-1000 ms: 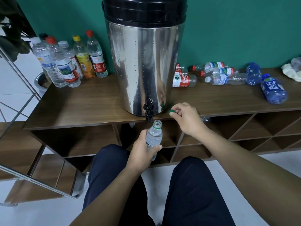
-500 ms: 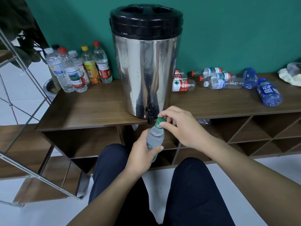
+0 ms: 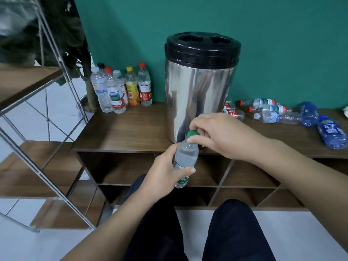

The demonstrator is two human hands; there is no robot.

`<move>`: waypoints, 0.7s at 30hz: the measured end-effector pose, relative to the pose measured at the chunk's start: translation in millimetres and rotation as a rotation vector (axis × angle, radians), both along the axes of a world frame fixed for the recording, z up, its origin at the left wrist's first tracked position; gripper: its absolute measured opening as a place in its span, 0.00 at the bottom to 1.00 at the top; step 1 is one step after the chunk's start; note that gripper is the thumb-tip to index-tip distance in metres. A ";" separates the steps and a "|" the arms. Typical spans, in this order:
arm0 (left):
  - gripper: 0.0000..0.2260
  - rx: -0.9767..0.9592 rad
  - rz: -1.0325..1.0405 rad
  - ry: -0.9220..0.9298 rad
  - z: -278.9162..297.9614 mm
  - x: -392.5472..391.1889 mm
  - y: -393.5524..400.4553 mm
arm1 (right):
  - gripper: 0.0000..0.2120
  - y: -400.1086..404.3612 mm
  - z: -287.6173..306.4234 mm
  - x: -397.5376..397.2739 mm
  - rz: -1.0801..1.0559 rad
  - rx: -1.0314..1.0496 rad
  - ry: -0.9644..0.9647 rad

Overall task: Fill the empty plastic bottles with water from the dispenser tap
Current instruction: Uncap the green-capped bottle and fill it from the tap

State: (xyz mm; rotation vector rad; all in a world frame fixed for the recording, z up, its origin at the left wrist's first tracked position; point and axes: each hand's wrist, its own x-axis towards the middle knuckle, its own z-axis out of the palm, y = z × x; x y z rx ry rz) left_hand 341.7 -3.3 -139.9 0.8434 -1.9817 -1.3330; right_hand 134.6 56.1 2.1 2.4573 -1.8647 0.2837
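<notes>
Dark wood shelf unit (image 3: 131, 129) with open cubbies underneath, sitting on a white floor (image 3: 293, 232). A steel dispenser (image 3: 199, 91) with a black lid stands in the middle of the top. Back left corner has a cluster of upright capped bottles (image 3: 120, 89), one with orange drink. To the right, a bunch of bottles lying on their sides (image 3: 271, 112), plus two blue ones (image 3: 320, 125) toward the right end.

Both forearms are seen bare, with no sleeve, watch, bracelet or ring visible on them or on the left hand (image 3: 163, 176) and right hand (image 3: 216, 135). The legs are covered by dark navy trousers (image 3: 231, 230) of plain, smooth cloth, on which no pattern or marking is seen.
</notes>
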 end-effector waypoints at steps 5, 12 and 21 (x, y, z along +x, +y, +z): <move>0.29 -0.042 0.055 0.025 16.1 20.8 -19.3 | 0.21 -29.0 18.3 22.4 0.063 -0.014 0.064; 0.31 -0.108 0.146 0.003 34.6 58.3 -57.1 | 0.11 -80.6 52.5 47.0 0.201 0.098 0.080; 0.29 -0.187 0.290 -0.009 38.8 74.1 -93.8 | 0.15 -132.9 32.6 87.1 0.094 -0.039 0.170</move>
